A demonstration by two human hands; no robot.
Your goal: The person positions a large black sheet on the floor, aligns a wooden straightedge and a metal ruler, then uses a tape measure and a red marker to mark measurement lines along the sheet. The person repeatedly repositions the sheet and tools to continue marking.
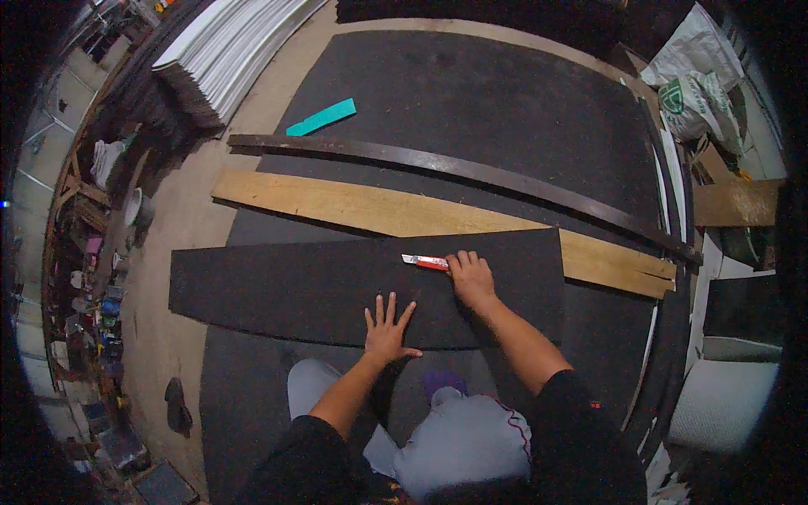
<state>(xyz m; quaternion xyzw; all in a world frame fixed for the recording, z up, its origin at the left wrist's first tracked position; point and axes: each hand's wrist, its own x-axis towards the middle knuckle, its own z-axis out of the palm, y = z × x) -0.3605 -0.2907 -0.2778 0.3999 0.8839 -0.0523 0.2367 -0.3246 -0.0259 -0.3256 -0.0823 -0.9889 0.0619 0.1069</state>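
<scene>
**Knife at the top edge of a dark sheet, other hand pinning it flat**

Right hand (471,279) is closed around a red-handled utility knife (426,263), blade end pointing toward 9 o'clock. The knife lies along the upper edge of a dark sheet (295,290), just where that edge overlaps a long wooden plank (379,210). The plank under the sheet likely serves as backing for the blade.

Left hand (387,330) is open, fingers spread, palm pressed flat on the sheet at about 7 o'clock from the knife. It grips nothing; judged as a hold-down so the sheet does not slide.

At 12 o'clock from the plank, a long dark curved strip (471,172) lies across a larger dark mat (505,101). A teal strip (321,118) sits at 11 o'clock, apart from the rest. Stacked white panels (231,50) lie beyond at 11 o'clock; white sacks (694,84) at 2 o'clock.

Hard to tell:
- Blade tip itself too small to see; whether it bites the sheet is unclear.
- Sheet's lower edge partly hidden behind the person's knees (454,438).
- Clutter at 9 o'clock is dim and bent by the lens; items not identifiable.
- Plank's right end runs under the dark curved rim at 3 o'clock.
</scene>
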